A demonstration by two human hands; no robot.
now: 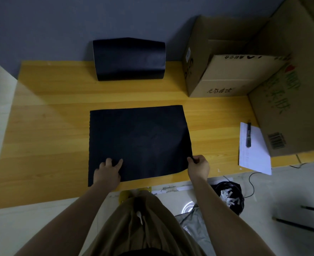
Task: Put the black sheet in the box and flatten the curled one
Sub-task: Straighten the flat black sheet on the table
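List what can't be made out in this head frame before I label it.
- Inside of the open cardboard box: floor hidden by its own flap and walls.
- Curled black sheet: inner side hidden by its curl.
- Large carton: cut off by the right and top edges.
- Paper under the pen: writing too small to read.
- Flat black sheet: right hand hides the pinched corner; left hand covers part.

Dim, even indoor light with a cool cast. The surface point(51, 126) is brightest at centre left; frame corners darken. The black sheet point(139, 143) under my fingers point(120, 161) shows almost no texture. Wide-angle bending curves the surface edges and the box point(226, 71) at upper right. Focus is soft throughout.
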